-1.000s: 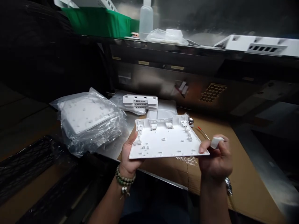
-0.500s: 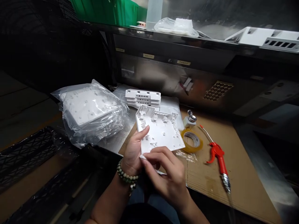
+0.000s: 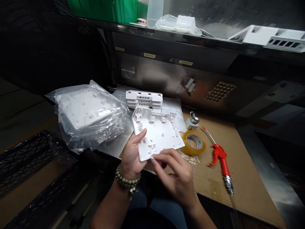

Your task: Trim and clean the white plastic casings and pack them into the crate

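My left hand [image 3: 132, 156] is wrapped round the left edge of a white plastic housing panel [image 3: 164, 141], thumb on top. The panel is tilted, its inner side with small posts and clips facing up. At its near edge, my right hand [image 3: 176, 175] is closed in a pinch, thumb and forefinger tips on the rim. A small white piece [image 3: 152, 157] shows at those fingertips; its kind is too small to make out. Behind the panel stands a stack of similar white housings [image 3: 144, 98] with slotted fronts.
Left lies a clear plastic bag [image 3: 88, 117] of white panels. Right, on cardboard [image 3: 240, 184], are a yellow tape roll [image 3: 201, 148], a metal-topped bottle [image 3: 192, 124] and a red air blow gun [image 3: 221, 156] with hose. A shelf [image 3: 214, 43] spans the back, holding a green bin [image 3: 105, 12].
My right fingertips have moved from beside the left palm to the panel's near edge. More of the panel's near-left corner shows. The camera view has shifted slightly.
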Available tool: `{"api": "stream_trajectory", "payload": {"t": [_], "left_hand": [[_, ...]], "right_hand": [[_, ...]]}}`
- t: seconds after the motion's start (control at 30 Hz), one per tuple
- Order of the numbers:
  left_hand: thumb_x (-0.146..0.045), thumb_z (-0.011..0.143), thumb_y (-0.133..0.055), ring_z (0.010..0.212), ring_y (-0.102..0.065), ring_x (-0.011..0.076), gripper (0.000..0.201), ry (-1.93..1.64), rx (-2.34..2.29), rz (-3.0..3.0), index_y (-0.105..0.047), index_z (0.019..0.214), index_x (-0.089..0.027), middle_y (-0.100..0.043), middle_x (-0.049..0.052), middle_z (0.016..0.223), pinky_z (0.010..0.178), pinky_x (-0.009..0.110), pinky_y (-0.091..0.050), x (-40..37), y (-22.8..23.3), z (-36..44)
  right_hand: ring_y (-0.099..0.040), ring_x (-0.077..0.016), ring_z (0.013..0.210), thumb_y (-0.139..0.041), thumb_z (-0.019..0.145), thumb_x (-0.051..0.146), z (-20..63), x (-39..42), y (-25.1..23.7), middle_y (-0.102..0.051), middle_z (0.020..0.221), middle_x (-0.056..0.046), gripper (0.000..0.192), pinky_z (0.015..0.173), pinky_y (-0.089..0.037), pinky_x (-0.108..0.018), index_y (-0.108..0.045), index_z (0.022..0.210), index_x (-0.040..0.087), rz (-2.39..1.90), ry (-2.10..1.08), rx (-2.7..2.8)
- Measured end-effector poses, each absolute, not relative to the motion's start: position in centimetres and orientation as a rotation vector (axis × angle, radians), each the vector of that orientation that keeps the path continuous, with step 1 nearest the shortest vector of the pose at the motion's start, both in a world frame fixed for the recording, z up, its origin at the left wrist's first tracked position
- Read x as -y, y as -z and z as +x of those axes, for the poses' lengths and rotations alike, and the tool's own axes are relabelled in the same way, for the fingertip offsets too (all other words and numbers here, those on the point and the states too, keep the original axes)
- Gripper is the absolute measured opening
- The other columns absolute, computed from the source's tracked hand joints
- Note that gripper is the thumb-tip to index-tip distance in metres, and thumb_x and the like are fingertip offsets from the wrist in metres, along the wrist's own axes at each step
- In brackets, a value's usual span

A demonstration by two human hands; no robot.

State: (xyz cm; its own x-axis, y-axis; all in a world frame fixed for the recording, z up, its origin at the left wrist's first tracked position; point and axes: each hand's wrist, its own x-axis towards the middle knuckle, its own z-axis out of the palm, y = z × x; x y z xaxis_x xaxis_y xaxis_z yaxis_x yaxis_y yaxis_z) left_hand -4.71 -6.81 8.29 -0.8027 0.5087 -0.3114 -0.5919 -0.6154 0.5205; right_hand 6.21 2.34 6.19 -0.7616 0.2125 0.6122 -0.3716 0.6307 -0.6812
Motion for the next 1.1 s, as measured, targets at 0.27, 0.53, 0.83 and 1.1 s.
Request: {"api": "stream_trajectory", "payload": {"t": [0.27, 0.53, 0.83, 1.1], "left_hand": [[-0.041, 0.08, -0.071, 0.122, -0.069, 0.0414, 0.023, -2.261, -1.046, 0.256, -0.079, 0.074, -0.02, -0.08, 0.012, 0.075, 0.109, 0.061, -0.053, 11.7, -4.8, -8.3], [-0.047, 0.098, -0.057, 0.124, -0.069, 0.0257, 0.031, -2.306, -1.312, 0.438, -0.083, 0.083, -0.038, -0.082, -0.005, 0.09, 0.117, 0.048, -0.044, 14.0, -1.0, -9.6], [-0.053, 0.1, 0.019, 0.154, -0.025, 0.0262, 0.094, -1.989, 0.079, 0.627, -0.033, 0.158, -0.001, -0.035, 0.022, 0.163, 0.127, 0.048, -0.015, 14.6, -0.8, -9.4], [-0.048, 0.108, -0.02, 0.135, -0.057, 0.0305, 0.06, -1.858, -0.321, 0.419, -0.056, 0.149, -0.021, -0.059, 0.012, 0.146, 0.116, 0.047, -0.043, 18.7, 2.5, -12.5]], "right_hand": [[-0.068, -0.0182, 0.085, -0.077, 0.09, 0.02, 8.9, -10.6, -3.8, -0.071, 0.092, -0.005, 0.004, 0.067, -0.057, -0.029, -0.079, 0.094, 0.022, -0.461, -0.918, 1.893], [-0.068, -0.0149, 0.081, -0.07, 0.094, 0.015, 8.9, -9.6, -4.0, -0.07, 0.092, -0.005, 0.011, 0.067, -0.058, -0.027, -0.078, 0.099, 0.02, -0.374, -0.965, 1.984], [-0.066, -0.015, 0.08, -0.068, 0.095, 0.013, 8.5, -9.8, -3.0, -0.069, 0.092, -0.004, 0.014, 0.068, -0.057, -0.028, -0.077, 0.102, 0.022, -0.312, -1.004, 1.98], [-0.069, -0.0154, 0.082, -0.07, 0.094, 0.013, 8.5, -10.4, -2.2, -0.071, 0.091, -0.004, 0.011, 0.066, -0.055, -0.025, -0.076, 0.1, 0.02, -0.253, -1.027, 1.952]]}}
